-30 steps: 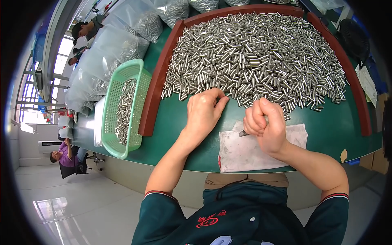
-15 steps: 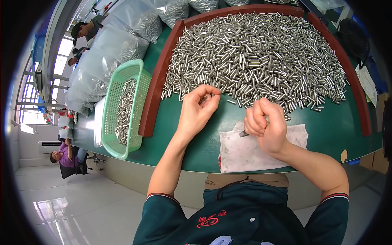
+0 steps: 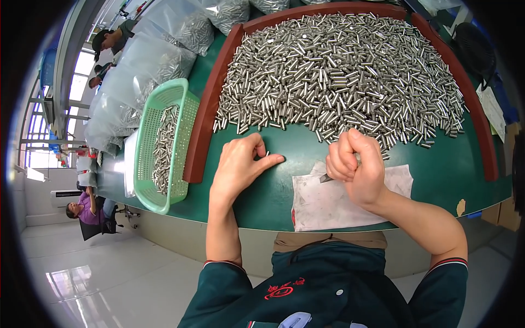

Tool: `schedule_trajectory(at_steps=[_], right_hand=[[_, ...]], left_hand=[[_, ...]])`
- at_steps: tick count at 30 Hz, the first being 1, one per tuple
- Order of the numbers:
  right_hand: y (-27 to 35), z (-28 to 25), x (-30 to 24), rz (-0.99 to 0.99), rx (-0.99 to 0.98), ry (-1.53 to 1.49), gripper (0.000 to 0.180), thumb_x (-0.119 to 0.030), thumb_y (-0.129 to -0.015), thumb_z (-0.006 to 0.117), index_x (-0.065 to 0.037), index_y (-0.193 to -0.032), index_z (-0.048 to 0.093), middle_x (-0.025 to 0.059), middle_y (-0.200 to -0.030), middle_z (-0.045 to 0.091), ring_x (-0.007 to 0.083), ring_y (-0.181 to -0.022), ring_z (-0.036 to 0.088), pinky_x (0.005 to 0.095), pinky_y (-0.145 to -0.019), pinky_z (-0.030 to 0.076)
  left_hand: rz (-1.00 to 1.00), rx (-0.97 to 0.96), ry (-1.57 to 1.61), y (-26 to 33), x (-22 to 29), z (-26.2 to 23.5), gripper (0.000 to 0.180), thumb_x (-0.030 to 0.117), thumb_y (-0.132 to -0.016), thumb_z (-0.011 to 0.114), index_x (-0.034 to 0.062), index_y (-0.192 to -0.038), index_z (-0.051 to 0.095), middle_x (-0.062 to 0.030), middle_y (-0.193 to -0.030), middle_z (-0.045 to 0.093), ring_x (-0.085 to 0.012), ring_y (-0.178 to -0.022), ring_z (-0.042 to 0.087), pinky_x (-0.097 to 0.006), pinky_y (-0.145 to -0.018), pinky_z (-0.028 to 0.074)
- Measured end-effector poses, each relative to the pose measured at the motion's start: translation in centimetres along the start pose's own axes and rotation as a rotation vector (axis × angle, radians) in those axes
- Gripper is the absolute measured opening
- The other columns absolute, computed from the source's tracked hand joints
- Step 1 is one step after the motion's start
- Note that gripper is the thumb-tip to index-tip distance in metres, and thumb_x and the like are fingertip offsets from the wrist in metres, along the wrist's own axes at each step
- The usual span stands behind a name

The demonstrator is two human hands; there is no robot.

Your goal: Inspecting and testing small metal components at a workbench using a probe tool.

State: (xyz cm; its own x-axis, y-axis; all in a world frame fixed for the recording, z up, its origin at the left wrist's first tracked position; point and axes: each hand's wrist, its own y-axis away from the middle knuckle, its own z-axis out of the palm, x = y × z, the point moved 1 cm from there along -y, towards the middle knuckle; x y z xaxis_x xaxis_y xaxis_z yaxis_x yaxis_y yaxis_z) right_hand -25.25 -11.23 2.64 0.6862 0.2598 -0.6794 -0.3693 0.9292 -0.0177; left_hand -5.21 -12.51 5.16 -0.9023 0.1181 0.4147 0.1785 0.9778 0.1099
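Short shiny metal pins (image 3: 339, 76) lie in a wide heap on the green table. My left hand (image 3: 236, 167) is just in front of the heap's left part, its fingers curled inward and the thumb stretched out to the right. A small bright bit of metal, apparently a pin (image 3: 268, 154), shows between finger and thumb; the palm is mostly hidden. To the right, my right hand (image 3: 358, 169) is closed in a fist over a white cloth (image 3: 339, 205). From under its fingers sticks the tip of a thin grey pointed tool (image 3: 326, 178); the rest is covered.
A brown-red border (image 3: 210, 109) rings the heap. Left of it stands a green perforated basket (image 3: 183, 131) with pins inside. Clear plastic bags of pins (image 3: 158, 60) line the far left. A black round object (image 3: 473, 52) is at the far right. People are in the background.
My left hand has drawn back from the heap's edge, toward the left and nearer to me, and its thumb has come away from the fingertips. My right hand has stayed in place.
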Motion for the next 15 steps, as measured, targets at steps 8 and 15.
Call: schedule_trajectory(at_steps=[8, 15], right_hand=[[-0.1, 0.2, 0.2, 0.016, -0.009, 0.059, 0.041, -0.026, -0.089, 0.028, -0.011, -0.051, 0.027, -0.001, -0.042, 0.025, 0.008, -0.037, 0.017, 0.0235, -0.038, 0.018], [0.1, 0.1, 0.1, -0.006, -0.01, -0.018, 0.039, -0.022, -0.089, 0.03, -0.008, -0.052, 0.029, -0.0004, -0.045, 0.028, 0.0061, -0.039, 0.019, 0.0216, -0.037, 0.018]], left_hand=[[0.028, -0.046, 0.731, -0.1, 0.2, 0.9, 0.022, 0.019, -0.081, 0.056, 0.0007, -0.07, 0.049, -0.0008, -0.058, 0.045, -0.0069, -0.046, 0.034, -0.021, -0.042, 0.027], [-0.163, -0.347, 1.586, -1.2, 0.5, 2.3, 0.018, 0.02, -0.087, 0.047, 0.0027, -0.084, 0.052, -0.0057, -0.07, 0.053, -0.002, -0.046, 0.03, -0.016, -0.043, 0.026]])
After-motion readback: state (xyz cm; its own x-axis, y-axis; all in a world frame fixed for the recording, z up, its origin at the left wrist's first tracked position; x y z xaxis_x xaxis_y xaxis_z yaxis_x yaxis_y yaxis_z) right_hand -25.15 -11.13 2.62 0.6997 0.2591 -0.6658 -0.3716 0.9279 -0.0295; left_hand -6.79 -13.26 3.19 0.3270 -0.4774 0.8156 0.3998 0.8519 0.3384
